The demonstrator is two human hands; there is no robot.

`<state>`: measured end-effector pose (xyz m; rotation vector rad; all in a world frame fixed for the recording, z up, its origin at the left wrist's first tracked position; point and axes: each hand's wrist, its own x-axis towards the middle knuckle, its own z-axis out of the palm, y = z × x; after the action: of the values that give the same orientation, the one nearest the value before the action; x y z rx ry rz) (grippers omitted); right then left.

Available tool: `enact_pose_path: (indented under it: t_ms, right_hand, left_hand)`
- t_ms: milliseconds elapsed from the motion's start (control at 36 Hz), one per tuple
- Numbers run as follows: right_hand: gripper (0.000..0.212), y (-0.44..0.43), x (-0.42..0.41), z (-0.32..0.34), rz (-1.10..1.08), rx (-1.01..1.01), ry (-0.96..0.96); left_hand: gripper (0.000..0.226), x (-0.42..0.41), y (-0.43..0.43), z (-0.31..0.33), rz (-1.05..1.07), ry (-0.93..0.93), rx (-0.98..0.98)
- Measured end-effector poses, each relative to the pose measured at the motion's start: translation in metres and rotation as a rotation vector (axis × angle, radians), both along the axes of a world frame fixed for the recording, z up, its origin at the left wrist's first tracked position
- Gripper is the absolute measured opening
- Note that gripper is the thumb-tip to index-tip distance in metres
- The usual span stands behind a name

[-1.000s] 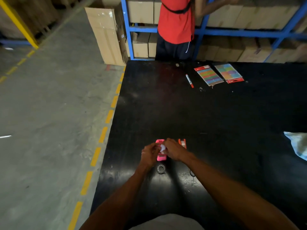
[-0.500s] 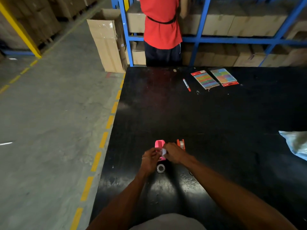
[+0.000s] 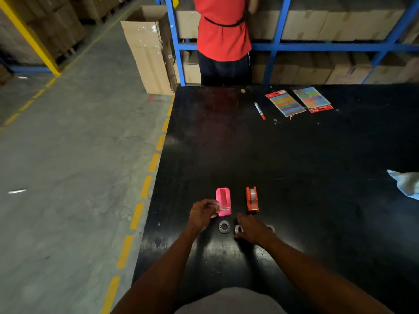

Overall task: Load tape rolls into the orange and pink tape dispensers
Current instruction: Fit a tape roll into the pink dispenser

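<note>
The pink dispenser (image 3: 223, 201) lies on the black table (image 3: 294, 166) with its slot empty. To its right stands the orange dispenser (image 3: 252, 198) with a clear roll in it. My left hand (image 3: 203, 213) is beside the pink dispenser's left side and pinches a small clear piece (image 3: 215, 203). My right hand (image 3: 250, 227) rests low on the table just below the orange dispenser, its fingers around a small tape roll (image 3: 238, 229). A second tape roll (image 3: 224, 227) lies flat between my hands. Another ring (image 3: 270, 228) shows just right of my right hand.
At the table's far side lie a red marker (image 3: 259, 111) and two colourful card packs (image 3: 285, 103). A person in a red shirt (image 3: 223, 30) stands at the blue shelving beyond. A pale cloth (image 3: 405, 183) lies at the right edge. The table's left edge drops to the floor.
My hands were together over the pink dispenser's front and have separated. The right hand dropped to the table with a tape roll; the left kept a clear piece. The camera tilted slightly.
</note>
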<state>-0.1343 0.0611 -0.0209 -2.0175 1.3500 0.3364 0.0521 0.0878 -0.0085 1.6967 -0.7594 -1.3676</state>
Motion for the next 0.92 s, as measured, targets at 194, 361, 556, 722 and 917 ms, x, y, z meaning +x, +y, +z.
enact_pose_path:
  t_ms: [194,361,556,722,917]
  right_hand:
    - [0.051,0.011,0.006,-0.021,-0.015,-0.087,0.041]
    - [0.066,0.007,0.019,-0.019,0.027,-0.229,0.116]
    - [0.058,0.019,0.036,-0.031,0.066,-0.308,0.035]
    - [0.034,0.022,0.037,-0.031,0.045,-0.352,-0.074]
    - [0.026,0.002,0.025,-0.002,-0.158,-0.198,-0.344]
  left_hand:
    - [0.023,0.010,0.002,-0.004,-0.037,-0.029,0.035]
    - [0.023,0.016,0.003,-0.010,-0.036,-0.022,0.053]
    - [0.023,0.017,0.003,-0.011,-0.010,-0.001,0.054]
    - [0.023,0.020,0.003,-0.009,0.008,0.039,0.052]
    - [0.026,0.014,0.003,-0.006,0.008,0.050,0.030]
